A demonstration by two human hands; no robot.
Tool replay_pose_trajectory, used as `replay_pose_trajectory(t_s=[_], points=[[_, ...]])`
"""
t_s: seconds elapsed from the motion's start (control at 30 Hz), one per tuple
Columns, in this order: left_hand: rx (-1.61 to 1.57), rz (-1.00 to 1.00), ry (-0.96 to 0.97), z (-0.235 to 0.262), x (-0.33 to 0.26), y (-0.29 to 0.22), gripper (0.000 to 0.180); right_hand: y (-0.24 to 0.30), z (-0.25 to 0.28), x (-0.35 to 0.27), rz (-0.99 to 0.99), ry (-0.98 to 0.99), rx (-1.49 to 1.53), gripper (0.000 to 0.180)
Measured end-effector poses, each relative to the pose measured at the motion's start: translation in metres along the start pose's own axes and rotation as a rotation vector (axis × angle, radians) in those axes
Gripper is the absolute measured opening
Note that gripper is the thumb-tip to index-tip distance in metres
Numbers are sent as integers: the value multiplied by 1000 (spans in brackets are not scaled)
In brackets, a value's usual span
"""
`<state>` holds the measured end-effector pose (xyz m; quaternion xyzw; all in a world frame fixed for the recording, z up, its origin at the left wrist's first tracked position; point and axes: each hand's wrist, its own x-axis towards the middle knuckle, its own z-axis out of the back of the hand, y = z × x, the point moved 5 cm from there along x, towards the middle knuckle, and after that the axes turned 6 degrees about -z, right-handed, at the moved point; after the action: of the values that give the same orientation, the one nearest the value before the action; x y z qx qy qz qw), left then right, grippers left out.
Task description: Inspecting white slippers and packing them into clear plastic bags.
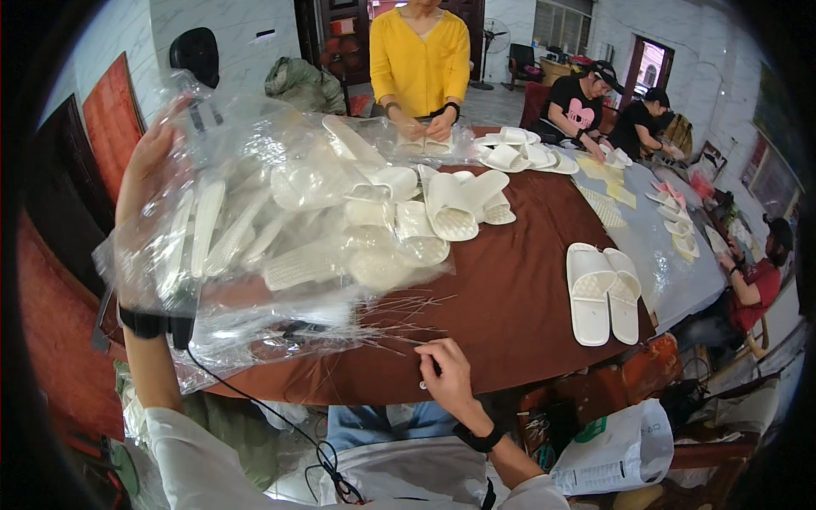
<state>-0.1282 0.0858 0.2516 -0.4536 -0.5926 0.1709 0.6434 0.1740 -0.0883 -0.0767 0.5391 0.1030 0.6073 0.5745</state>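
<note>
My left hand (153, 144) is raised at the left, gripping the upper edge of a large clear plastic bag (246, 132). White slippers (319, 263) show through the bag and press against its film; several more lie heaped at its right side. My right hand (446, 374) is low over the near table edge, its thumb and forefinger pinched on the end of a thin wire strand. That strand belongs to a loose bunch of thin wires (404, 319) fanned out beside a pile of clear plastic bags (280, 340). Film glare blurs the bag's contents.
A pair of white slippers (589, 293) stands on the brown tablecloth (527, 280) at right. More slippers (518, 155) lie at the far edge. Opposite me a person in yellow (421, 59) handles slippers in plastic. Other people work along the grey table (671, 272).
</note>
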Motion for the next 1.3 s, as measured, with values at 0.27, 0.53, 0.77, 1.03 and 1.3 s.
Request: replay_pose_trajectory(t_s=[0.27, 0.53, 0.77, 1.03, 1.3], points=[[253, 221, 152, 29, -83, 29, 61, -17, 56, 5, -255, -7, 188, 11], [175, 655, 694, -38, -140, 175, 40, -42, 93, -11, -683, 257, 453, 13], [314, 507, 856, -51, -157, 232, 27, -42, 125, -31, -782, 430, 691, 21], [391, 449, 1123, -82, -152, 232, 26, -48, 145, 10, -716, 471, 328, 25], [524, 141, 1196, -164, -148, 212, 28, 9, 59, 81, -462, 586, 458, 24]])
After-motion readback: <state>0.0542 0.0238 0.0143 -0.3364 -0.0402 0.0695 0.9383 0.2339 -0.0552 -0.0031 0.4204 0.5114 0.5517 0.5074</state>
